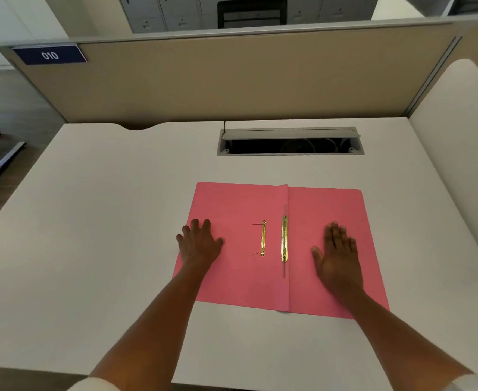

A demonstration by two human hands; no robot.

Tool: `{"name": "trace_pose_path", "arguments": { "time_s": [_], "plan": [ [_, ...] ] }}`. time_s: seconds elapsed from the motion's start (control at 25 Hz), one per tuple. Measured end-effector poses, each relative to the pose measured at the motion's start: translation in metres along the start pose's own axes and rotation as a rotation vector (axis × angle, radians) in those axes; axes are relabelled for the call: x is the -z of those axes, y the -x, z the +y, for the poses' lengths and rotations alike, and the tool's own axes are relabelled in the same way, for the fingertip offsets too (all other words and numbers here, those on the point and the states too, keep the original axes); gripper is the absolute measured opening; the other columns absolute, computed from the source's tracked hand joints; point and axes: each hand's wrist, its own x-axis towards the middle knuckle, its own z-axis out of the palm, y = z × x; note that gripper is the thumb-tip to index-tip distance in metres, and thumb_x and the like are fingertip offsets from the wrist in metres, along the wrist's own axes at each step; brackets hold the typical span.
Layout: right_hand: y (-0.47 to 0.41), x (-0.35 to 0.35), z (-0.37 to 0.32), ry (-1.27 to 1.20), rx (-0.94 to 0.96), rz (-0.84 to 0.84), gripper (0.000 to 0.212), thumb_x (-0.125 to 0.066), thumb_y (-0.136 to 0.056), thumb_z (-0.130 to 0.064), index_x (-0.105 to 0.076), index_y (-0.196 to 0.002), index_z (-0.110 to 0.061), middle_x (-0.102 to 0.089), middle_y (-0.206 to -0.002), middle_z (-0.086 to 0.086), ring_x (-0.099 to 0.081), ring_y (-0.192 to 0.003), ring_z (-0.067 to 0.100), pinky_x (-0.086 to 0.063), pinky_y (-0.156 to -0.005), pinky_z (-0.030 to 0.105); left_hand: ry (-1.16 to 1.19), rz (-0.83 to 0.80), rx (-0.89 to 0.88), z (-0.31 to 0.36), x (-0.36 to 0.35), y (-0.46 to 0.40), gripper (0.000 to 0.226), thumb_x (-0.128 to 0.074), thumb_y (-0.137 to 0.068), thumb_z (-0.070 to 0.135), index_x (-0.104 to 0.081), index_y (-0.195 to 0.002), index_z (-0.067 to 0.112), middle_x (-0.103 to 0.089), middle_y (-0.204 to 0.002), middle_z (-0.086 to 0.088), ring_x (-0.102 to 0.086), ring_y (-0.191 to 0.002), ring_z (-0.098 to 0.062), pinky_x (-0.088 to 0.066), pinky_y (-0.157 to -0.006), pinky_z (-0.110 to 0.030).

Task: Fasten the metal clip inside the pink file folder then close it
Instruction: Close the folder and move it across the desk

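Folder: the pink file folder [325, 210] lies wide open and flat on the white desk [105, 221], near my edge; its spine fold runs near to far down the middle.
Left hand: my left hand [201, 242] rests palm down on the left flap by its left edge; fingers spread, pinching nothing.
Right hand: my right hand [338, 255] rests palm down on the right flap; fingers straight and close together, thumb out, holding nothing.
Clip, fixed part: the brass fastener strip [284, 239] sits along the spine fold; thin prongs seem to stick out past its near and far ends.
Clip, loose part: the brass clip bar [263, 238] lies on the left flap, just left of the strip and apart from it; two fine pins seem to point left from its ends, though they are too thin to be sure.
Done: as I judge it, only the laying open and flattening.
Left: the bar is not yet on the strip, so the fastening is all still to do; after that, one flap folds over to close.
Beyond: an open cable hatch [290, 142] in the desk, far of the folder; a beige partition [232, 77] behind it.
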Motion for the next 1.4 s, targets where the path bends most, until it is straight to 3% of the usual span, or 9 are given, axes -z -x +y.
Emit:
{"name": "trace_pose_path", "arguments": {
  "time_s": [0.24, 0.4, 0.56, 0.8, 0.92, 1.12, 1.24, 1.4],
  "plan": [
    [-0.001, -0.002, 0.002, -0.009, 0.000, -0.005, 0.075, -0.016, -0.096, -0.054, -0.010, -0.155, -0.008, -0.017, -0.164, 0.013, -0.014, -0.151, 0.031, -0.014, -0.124, 0.048, 0.009, -0.122, 0.174, -0.002, 0.007, 0.000, 0.084, -0.060, -0.080, 0.066, -0.033, -0.144, 0.020, -0.042, -0.139, -0.017, -0.046, -0.126, -0.045, -0.033, -0.109, -0.054],
    [-0.001, -0.004, 0.003, -0.009, 0.004, -0.004, 0.076, -0.014, -0.096, -0.055, -0.006, -0.155, -0.009, -0.014, -0.164, 0.012, -0.011, -0.152, 0.030, -0.013, -0.124, 0.048, 0.046, -0.131, 0.232, 0.000, 0.011, -0.005, 0.090, -0.067, -0.074, 0.066, -0.034, -0.141, 0.016, -0.044, -0.134, -0.017, -0.046, -0.123, -0.044, -0.034, -0.103, -0.051],
    [-0.001, -0.004, 0.003, -0.013, 0.006, -0.003, 0.076, -0.012, -0.095, -0.056, -0.006, -0.155, -0.009, -0.013, -0.165, 0.012, -0.010, -0.152, 0.030, -0.012, -0.124, 0.047, 0.183, -0.084, 0.285, -0.005, 0.011, -0.015, 0.079, -0.069, -0.076, 0.062, -0.046, -0.134, 0.014, -0.044, -0.132, -0.016, -0.046, -0.122, -0.044, -0.034, -0.102, -0.050],
    [-0.002, -0.003, 0.002, -0.008, 0.004, 0.007, 0.076, -0.014, -0.095, -0.054, -0.009, -0.155, -0.008, -0.014, -0.164, 0.013, -0.011, -0.152, 0.030, -0.011, -0.124, 0.047, 0.347, 0.029, 0.389, -0.019, 0.004, -0.019, 0.061, -0.052, -0.092, 0.056, -0.052, -0.130, 0.009, -0.047, -0.131, -0.019, -0.052, -0.118, -0.045, -0.034, -0.103, -0.051],
    [-0.002, -0.003, 0.002, -0.016, 0.006, 0.009, 0.076, -0.015, -0.095, -0.054, -0.009, -0.155, -0.008, -0.014, -0.164, 0.012, -0.011, -0.152, 0.030, -0.011, -0.124, 0.047, 0.422, 0.036, 0.439, -0.028, 0.008, -0.023, 0.058, -0.045, -0.095, 0.056, -0.056, -0.126, 0.009, -0.058, -0.128, -0.019, -0.053, -0.120, -0.040, -0.034, -0.103, -0.050],
    [-0.001, -0.002, 0.001, -0.030, 0.005, 0.014, 0.077, -0.015, -0.094, -0.054, -0.011, -0.155, -0.008, -0.015, -0.164, 0.012, -0.012, -0.152, 0.030, -0.012, -0.124, 0.047, 0.486, 0.069, 0.404, -0.027, 0.022, -0.023, 0.058, -0.046, -0.093, 0.058, -0.064, -0.119, 0.010, -0.067, -0.122, -0.016, -0.056, -0.118, -0.037, -0.039, -0.100, -0.047],
    [-0.001, -0.002, 0.002, -0.028, 0.007, 0.013, 0.076, -0.016, -0.094, -0.054, -0.011, -0.155, -0.008, -0.016, -0.164, 0.012, -0.013, -0.152, 0.030, -0.012, -0.124, 0.048, 0.685, -0.007, 0.377, -0.031, 0.037, -0.028, 0.058, -0.055, -0.091, 0.056, -0.065, -0.119, 0.007, -0.067, -0.123, -0.016, -0.061, -0.112, -0.037, -0.049, -0.098, -0.045],
    [-0.001, -0.001, 0.002, -0.034, 0.003, 0.000, 0.076, -0.015, -0.094, -0.055, -0.008, -0.156, -0.010, -0.013, -0.165, 0.011, -0.010, -0.152, 0.029, -0.010, -0.124, 0.046, 0.967, -0.100, 0.281, -0.038, 0.065, -0.030, 0.062, -0.063, -0.090, 0.052, -0.062, -0.128, 0.002, -0.066, -0.125, -0.019, -0.064, -0.113, -0.038, -0.050, -0.102, -0.050]
  ]
}}
